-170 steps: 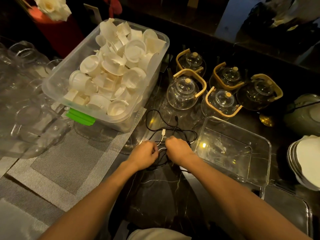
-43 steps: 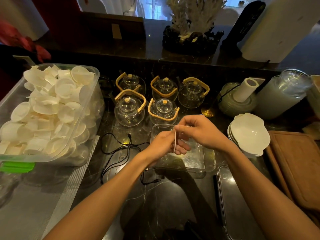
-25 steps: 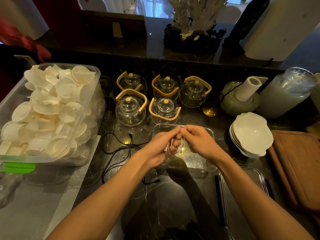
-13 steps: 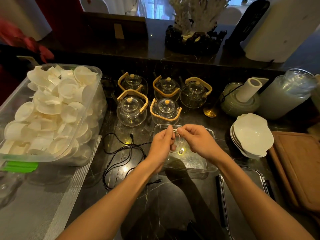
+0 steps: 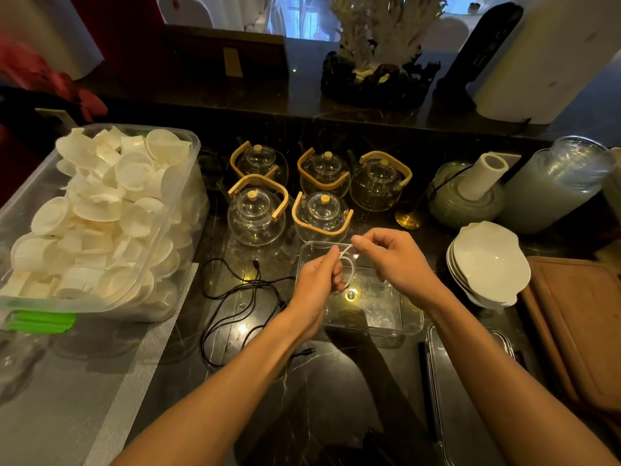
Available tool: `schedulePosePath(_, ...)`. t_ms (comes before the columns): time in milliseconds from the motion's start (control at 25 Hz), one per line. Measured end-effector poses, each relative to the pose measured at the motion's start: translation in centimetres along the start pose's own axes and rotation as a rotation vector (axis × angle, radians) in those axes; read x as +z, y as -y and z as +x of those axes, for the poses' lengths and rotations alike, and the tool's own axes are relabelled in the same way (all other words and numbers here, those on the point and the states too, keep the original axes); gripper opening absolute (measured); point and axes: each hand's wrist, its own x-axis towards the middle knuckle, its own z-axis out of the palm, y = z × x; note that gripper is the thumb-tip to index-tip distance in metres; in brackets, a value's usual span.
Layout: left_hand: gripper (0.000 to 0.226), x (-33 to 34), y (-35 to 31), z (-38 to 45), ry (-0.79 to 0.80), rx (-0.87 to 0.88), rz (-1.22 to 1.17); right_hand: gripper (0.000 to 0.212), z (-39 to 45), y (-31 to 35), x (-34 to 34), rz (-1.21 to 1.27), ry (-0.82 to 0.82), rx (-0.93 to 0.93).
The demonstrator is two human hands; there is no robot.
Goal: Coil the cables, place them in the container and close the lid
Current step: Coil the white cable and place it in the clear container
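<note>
A short white cable (image 5: 349, 269) hangs in a small loop between both hands, above the clear plastic container (image 5: 408, 326). My left hand (image 5: 317, 280) pinches the loop's lower part. My right hand (image 5: 395, 260) grips the cable's upper end with thumb and forefinger. A tangled black cable (image 5: 235, 297) lies on the dark marble counter to the left of the container. The container's clear lid (image 5: 467, 395) rests flat at the lower right, under my right forearm.
A large clear bin of white cups (image 5: 100, 223) sits at the left on a grey mat (image 5: 84, 398). Several glass teapots (image 5: 257, 213) stand behind the container. Stacked white bowls (image 5: 489, 267), a wooden board (image 5: 581, 327) and jars (image 5: 557, 183) fill the right side.
The hands rose from the counter with the white cable and now hold it over the container. In the last second the loop has widened and the right hand has lifted its end.
</note>
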Motion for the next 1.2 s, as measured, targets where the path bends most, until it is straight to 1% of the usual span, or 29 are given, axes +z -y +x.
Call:
schedulePosePath(120,0.044,0.0,-0.4,0.0,0.051,-0.033,-0.154,0.022,-0.2,-1.2,0.3,0.021,0.005,0.024)
schedulePosePath(240,0.044,0.2,-1.0,0.1,0.097,-0.149,-0.384,0.015,-0.7,-2.6,0.9,-0.053,0.007,-0.043)
schedulePosePath(280,0.044,0.3,-1.0,0.3,0.11,-0.183,-0.447,0.015,-0.8,-2.9,1.1,-0.034,0.012,-0.047)
schedulePosePath(400,0.044,0.5,-1.0,0.6,0.139,-0.239,-0.568,0.017,-1.3,-3.2,2.2,0.147,0.095,0.013)
schedulePosePath(560,0.046,0.4,-1.0,0.7,0.185,-0.278,-0.629,0.018,-1.5,-3.7,3.1,0.315,0.07,0.11)
schedulePosePath(640,0.045,0.1,-1.1,0.6,0.157,-0.267,-0.577,0.022,-1.6,-3.7,3.0,0.416,0.098,0.178)
schedulePosePath(680,0.045,0.0,-1.1,0.6,0.123,-0.234,-0.497,0.024,-1.7,-3.6,2.9,0.476,0.135,0.218)
schedulePosePath(720,0.044,0.0,-1.0,0.4,0.079,-0.179,-0.362,0.025,-1.8,-3.4,2.9,0.523,0.172,0.256)
schedulePosePath(800,0.046,0.2,-0.5,0.3,-0.053,-0.034,0.025,0.024,-2.0,-3.0,3.0,0.577,0.206,0.302)
schedulePosePath(840,0.047,0.2,-0.2,0.3,-0.112,0.032,0.167,0.023,-2.0,-2.8,3.0,0.596,0.202,0.316)
schedulePosePath(880,0.048,0.3,0.0,0.2,-0.154,0.071,0.244,0.022,-2.0,-2.6,3.1,0.616,0.193,0.333)
schedulePosePath(1040,0.048,0.1,0.7,0.2,-0.246,0.092,0.325,0.019,-1.9,-2.5,3.6,0.711,0.193,0.432)
schedulePosePath(1200,0.044,-0.3,1.1,0.0,-0.238,0.103,0.33,0.02,-2.1,-2.6,4.4,0.738,0.156,0.456)
